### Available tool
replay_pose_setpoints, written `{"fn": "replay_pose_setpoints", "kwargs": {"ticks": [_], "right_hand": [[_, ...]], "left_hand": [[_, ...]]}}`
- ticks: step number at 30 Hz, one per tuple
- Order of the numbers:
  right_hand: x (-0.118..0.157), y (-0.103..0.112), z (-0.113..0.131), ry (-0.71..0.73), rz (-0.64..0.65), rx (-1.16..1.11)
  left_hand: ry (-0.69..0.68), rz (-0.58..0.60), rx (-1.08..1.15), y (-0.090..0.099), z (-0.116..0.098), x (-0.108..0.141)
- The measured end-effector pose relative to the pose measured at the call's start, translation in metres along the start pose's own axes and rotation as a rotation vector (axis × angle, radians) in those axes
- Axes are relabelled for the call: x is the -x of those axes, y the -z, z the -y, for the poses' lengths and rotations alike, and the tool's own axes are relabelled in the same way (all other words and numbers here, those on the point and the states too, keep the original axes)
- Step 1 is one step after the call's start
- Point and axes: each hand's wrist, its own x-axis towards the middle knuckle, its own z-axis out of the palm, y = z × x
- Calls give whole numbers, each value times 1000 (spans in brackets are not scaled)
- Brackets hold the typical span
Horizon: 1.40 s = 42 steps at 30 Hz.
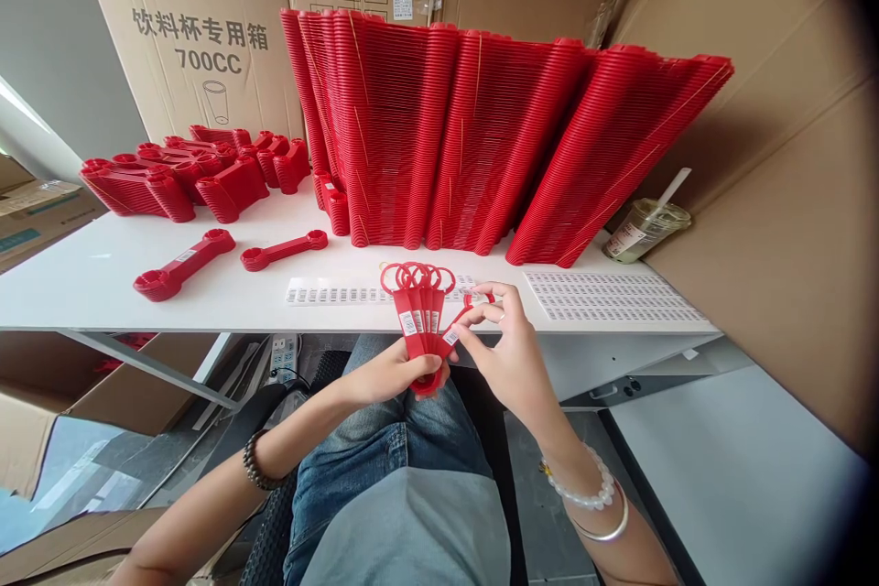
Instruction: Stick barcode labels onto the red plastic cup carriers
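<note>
Above our lap (350, 462), beside the white desk (82, 293), our left hand (412, 371) holds a fan of flat red plastic ring-ended strips (420, 343) by their lower ends. Their long axes spread from eleven to one o'clock, pointing away from us. Our right hand (508, 348), fingers narrowed, touches the one-o'clock strip (443, 352) by its white barcode label (451, 336); whether it grips, we cannot tell.

Grey top (412, 526), blue jeans (336, 494). Dark beaded bracelet (253, 461) on left wrist (285, 447) — pale beads (582, 496), silvery bangle (613, 531) on right wrist (558, 439).
</note>
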Motion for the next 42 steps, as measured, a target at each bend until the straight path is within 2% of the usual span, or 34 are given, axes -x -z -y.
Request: {"fn": "replay_pose_setpoints", "kwargs": {"ticks": [14,32,37,42], "right_hand": [[1,3,-1,-24,31,-100],[0,-1,1,28,18,-20],[0,-5,-4,63,-1,58],[6,-19,-6,212,-96,296]], "left_hand": [[-2,15,46,0,3,-1],[14,-1,48,-1,0,0],[12,-17,58,-3,-2,2],[-31,-14,46,-2,-3,2]]}}
